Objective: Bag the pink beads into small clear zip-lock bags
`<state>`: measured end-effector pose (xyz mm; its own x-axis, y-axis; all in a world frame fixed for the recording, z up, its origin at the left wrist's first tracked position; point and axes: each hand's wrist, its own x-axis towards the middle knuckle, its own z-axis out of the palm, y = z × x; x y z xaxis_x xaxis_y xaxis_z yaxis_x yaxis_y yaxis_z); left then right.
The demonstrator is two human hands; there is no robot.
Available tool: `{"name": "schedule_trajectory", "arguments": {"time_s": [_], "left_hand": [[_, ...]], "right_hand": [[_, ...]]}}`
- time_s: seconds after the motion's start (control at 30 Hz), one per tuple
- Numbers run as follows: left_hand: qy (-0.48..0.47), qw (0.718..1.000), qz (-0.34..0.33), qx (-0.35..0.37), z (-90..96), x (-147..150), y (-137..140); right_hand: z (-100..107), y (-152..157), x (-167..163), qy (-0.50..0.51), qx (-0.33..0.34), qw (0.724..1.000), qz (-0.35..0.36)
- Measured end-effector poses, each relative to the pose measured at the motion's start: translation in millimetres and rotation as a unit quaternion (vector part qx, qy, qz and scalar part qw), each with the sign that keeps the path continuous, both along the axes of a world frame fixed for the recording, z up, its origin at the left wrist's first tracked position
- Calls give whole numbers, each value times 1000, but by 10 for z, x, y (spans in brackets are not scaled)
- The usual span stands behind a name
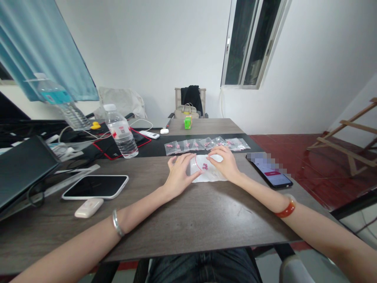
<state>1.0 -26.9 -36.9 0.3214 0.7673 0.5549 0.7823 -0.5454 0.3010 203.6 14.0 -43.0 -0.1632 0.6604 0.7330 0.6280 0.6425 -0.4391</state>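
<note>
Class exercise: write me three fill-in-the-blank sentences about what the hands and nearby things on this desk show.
1. Both hands, left hand and right hand, rest on a clear plastic bag holding small ____ pieces.
2. Behind it lies a ____ of similar filled bags.
3. The lit phone lies to the person's ____.

Missing words: pink; row; right

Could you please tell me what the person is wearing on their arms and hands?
Both forearms are bare, with no sleeves showing and no gloves. The left wrist carries a thin silver bangle; the right wrist carries a thicker, glossy orange-red bangle. No rings or watch can be made out on the left hand or right hand.
</note>
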Motion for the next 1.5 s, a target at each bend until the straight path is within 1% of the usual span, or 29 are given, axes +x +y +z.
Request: {"name": "schedule_trajectory", "arguments": {"time_s": [0.03,0.1,0.2,0.27,0.33,0.43,0.57,0.63,0.73,0.8,0.9,1.0,1.13,1.23,1.33,1.4,1.43,1.5], "left_hand": [[0,1000,-2,-3,3,0,-1],[0,1000,-8,-8,4,-1,0],[3,1000,-15,-9,-8,-5,8],[3,1000,-15,-5,-16,-7,13],[2,1000,-11,-1,-18,-6,15],[2,1000,-3,-4,-6,1,12],[1,1000,1,-7,11,8,6],[0,1000,0,-5,9,8,7],[-2,1000,0,-3,-2,8,13],[-4,1000,-3,-2,-6,8,16],[-5,1000,-7,-4,-3,7,16],[-5,1000,-5,-7,0,5,17],[-4,1000,-7,-2,-13,0,23],[-4,1000,-13,5,-23,-6,22],[-4,1000,-12,3,-21,-9,18],[-2,1000,-9,-4,-15,-6,17],[-1,1000,-7,-7,-12,-3,17],[0,1000,-5,-12,-5,3,18]], "right_hand": [[24,-27,-16,26,17,999,14],[66,-86,-48,39,33,998,46],[102,-155,-82,-1,26,995,101],[99,-162,-84,-19,24,992,121],[70,-128,-65,-16,20,993,115],[-21,-14,-13,-24,-7,997,76],[-171,162,61,-114,-62,991,43],[-223,224,88,-169,-74,981,55],[-252,255,110,-221,-96,966,99],[-243,238,111,-231,-114,959,116],[-205,194,99,-231,-119,959,113],[-163,176,87,-228,-114,962,97],[-122,195,80,-215,-123,967,67],[-99,191,71,-163,-122,978,42],[-68,141,48,-40,-76,996,26],[-39,80,23,31,-27,999,24],[-23,44,8,47,-7,998,28],[10,-31,-26,41,18,998,52]]}}
